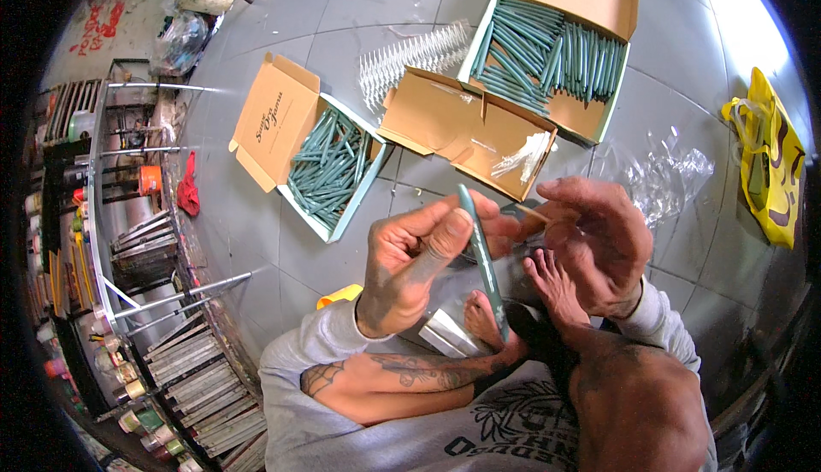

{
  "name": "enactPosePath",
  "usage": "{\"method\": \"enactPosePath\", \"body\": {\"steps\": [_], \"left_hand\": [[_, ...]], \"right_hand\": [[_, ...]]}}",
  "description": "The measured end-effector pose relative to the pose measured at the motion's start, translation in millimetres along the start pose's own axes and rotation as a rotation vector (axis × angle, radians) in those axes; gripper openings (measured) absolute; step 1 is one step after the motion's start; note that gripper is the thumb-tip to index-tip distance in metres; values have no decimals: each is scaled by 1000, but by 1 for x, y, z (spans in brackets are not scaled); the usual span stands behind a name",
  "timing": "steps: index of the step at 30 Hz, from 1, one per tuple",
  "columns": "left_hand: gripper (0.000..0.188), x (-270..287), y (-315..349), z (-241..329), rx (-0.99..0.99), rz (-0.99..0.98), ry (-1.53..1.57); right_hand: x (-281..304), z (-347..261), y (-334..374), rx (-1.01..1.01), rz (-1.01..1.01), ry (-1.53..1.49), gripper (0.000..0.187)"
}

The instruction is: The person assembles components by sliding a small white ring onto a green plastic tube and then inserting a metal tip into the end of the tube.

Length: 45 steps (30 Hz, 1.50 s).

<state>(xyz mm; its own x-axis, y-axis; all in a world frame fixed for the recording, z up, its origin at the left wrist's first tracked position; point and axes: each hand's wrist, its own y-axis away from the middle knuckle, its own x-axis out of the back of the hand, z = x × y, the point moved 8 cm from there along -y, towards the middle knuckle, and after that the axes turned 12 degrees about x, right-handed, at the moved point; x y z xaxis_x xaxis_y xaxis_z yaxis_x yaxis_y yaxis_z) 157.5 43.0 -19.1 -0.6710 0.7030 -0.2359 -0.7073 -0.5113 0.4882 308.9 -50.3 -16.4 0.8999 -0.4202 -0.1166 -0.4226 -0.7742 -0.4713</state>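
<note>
In my left hand is a slim green pen with pale print along its side, pinched between thumb and fingers. It slants upright, its tip at the top. My right hand is just to the right, fingers curled. A thin tan stick shows at its fingertips, close to the pen; motion smears these fingers. Beyond my hands lies an open brown cardboard tray with small white strips in its right end. Similar green pens fill an open box at left and a larger one at far right.
White spiky strips lie behind the tray. Crumpled clear plastic and a yellow bag are on the right. A metal rack with jars and frames lines the left, beside a red cloth. My bare feet are below my hands.
</note>
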Motion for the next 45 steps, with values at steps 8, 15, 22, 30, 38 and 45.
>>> {"method": "enactPosePath", "body": {"steps": [8, 15, 22, 30, 38, 45], "left_hand": [[31, 9, 2, 32, -296, 25, -11], [30, 5, 17, 43, -370, 53, -21], [28, -2, 29, 55, -482, 85, -70], [31, -7, 33, 59, -470, 162, -289], [35, -11, 32, 60, -496, 162, -251], [37, -5, 31, 62, -511, 174, -245]], "right_hand": [[-33, 11, -1, -364, -168, -415, 21], [-56, 13, 11, -554, -222, -595, 23], [-63, 5, 8, -612, -165, -655, 19], [-65, 8, 7, -508, 4, -680, 13], [-65, 16, 11, -533, 1, -698, 15], [-69, 11, 9, -508, -27, -743, 19]]}}
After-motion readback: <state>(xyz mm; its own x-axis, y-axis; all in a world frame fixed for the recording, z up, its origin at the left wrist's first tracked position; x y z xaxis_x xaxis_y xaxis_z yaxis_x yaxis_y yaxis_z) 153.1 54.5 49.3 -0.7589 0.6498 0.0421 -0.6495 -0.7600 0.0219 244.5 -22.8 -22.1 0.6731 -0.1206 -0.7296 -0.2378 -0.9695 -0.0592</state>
